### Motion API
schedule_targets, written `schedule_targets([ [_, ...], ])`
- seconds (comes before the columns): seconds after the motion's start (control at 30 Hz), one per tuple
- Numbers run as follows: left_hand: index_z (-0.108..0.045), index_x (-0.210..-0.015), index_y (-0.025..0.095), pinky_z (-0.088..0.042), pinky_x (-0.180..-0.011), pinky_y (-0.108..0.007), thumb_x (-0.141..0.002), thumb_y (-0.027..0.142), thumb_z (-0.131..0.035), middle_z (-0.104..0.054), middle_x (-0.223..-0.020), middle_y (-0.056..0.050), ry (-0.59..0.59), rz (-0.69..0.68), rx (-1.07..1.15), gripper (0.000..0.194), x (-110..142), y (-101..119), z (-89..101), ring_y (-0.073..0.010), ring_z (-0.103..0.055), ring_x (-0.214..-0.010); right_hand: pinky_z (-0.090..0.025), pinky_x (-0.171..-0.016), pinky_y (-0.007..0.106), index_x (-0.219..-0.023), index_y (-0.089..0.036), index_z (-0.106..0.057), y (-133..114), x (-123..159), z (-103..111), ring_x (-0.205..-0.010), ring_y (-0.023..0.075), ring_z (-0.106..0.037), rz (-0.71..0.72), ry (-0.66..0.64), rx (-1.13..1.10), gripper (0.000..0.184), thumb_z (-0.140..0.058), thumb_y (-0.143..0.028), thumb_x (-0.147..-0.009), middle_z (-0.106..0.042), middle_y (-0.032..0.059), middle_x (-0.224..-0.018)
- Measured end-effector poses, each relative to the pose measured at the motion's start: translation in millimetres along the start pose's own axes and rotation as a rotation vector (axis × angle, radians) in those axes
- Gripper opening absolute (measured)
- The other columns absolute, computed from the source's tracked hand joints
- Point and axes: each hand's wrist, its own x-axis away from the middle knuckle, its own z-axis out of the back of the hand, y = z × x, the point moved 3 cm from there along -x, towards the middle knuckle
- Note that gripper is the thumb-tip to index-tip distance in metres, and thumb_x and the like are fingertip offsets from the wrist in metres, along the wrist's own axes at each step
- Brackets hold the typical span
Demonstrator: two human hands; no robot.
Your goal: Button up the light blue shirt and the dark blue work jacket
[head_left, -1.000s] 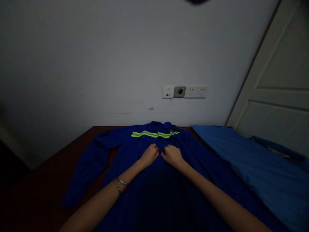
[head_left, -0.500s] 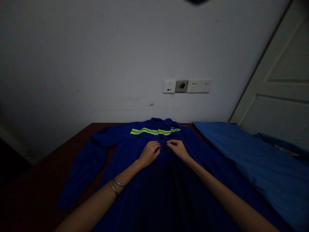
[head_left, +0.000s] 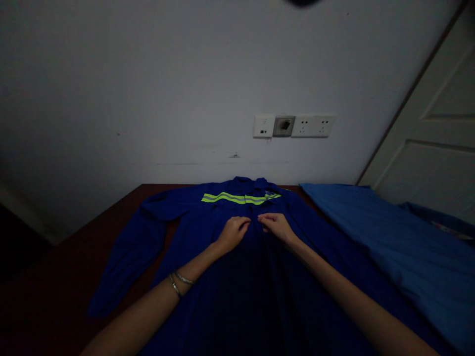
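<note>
A dark blue work jacket (head_left: 208, 232) with a yellow-green reflective stripe (head_left: 232, 199) across its chest lies front side up, collar towards the wall. Just below the stripe, my left hand (head_left: 233, 233) is pinched at the jacket's front opening, thumb and fingers together on the cloth. Facing it across a small gap, my right hand (head_left: 277, 227) pinches the other side of the opening. The lower part of the jacket, between my forearms, is very dark, and its details cannot be made out.
The jacket lies on a dark red-brown table (head_left: 85, 257) against a pale wall (head_left: 166, 89). A lighter blue cloth (head_left: 371, 227) is spread at the right. Wall sockets (head_left: 295, 126) are above the table, and a panelled door (head_left: 438, 128) stands at the right.
My hands have gone from curled close together to a finger pinch slightly farther apart and a little nearer the stripe. The view has tilted down slightly.
</note>
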Motion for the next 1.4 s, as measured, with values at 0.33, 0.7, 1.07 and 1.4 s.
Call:
schedule_targets([
  [0.33,-0.051,-0.098,0.018,-0.043,-0.077,-0.025,-0.079,0.015,-0.050,-0.067,-0.086,-0.001,0.009,0.083,0.123,0.019,1.2,2.4,3.1,-0.0148,-0.062,-0.085,-0.045,-0.047,0.019,-0.080,-0.010,-0.067,-7.8,9.3,-9.1,-0.053,0.0109,-0.056,0.096,-0.022,0.041,0.026,-0.056,-0.029,-0.066,-0.065,0.0023,-0.063],
  [0.7,-0.063,-0.081,0.017,-0.046,-0.072,-0.022,-0.076,0.015,-0.053,-0.069,-0.082,-0.002,0.030,0.141,0.191,0.012,-0.6,2.3,4.1,-0.0145,-0.064,-0.078,-0.047,-0.050,0.021,-0.082,-0.011,-0.069,-15.3,14.2,-8.4,-0.057,0.0126,-0.059,0.167,-0.065,0.134,0.026,-0.054,-0.027,-0.068,-0.067,0.0040,-0.071],
  [1.07,-0.065,-0.077,0.015,-0.047,-0.071,-0.022,-0.073,0.012,-0.052,-0.069,-0.079,-0.002,0.051,0.188,0.237,0.014,-0.6,2.6,5.1,-0.0138,-0.064,-0.075,-0.046,-0.049,0.022,-0.083,-0.009,-0.070,-10.9,12.0,-9.3,-0.051,0.0126,-0.058,0.163,-0.051,0.149,0.029,-0.056,-0.029,-0.067,-0.068,0.0054,-0.067],
  [1.4,-0.064,-0.076,0.014,-0.047,-0.068,-0.021,-0.072,0.013,-0.052,-0.068,-0.075,-0.002,0.072,0.201,0.311,0.013,-0.7,1.4,4.1,-0.0132,-0.063,-0.072,-0.056,-0.054,0.025,-0.088,-0.012,-0.068,-4.5,8.5,-9.4,-0.075,0.0147,-0.059,0.241,-0.208,0.039,0.027,-0.052,-0.025,-0.069,-0.060,0.0049,-0.087],
])
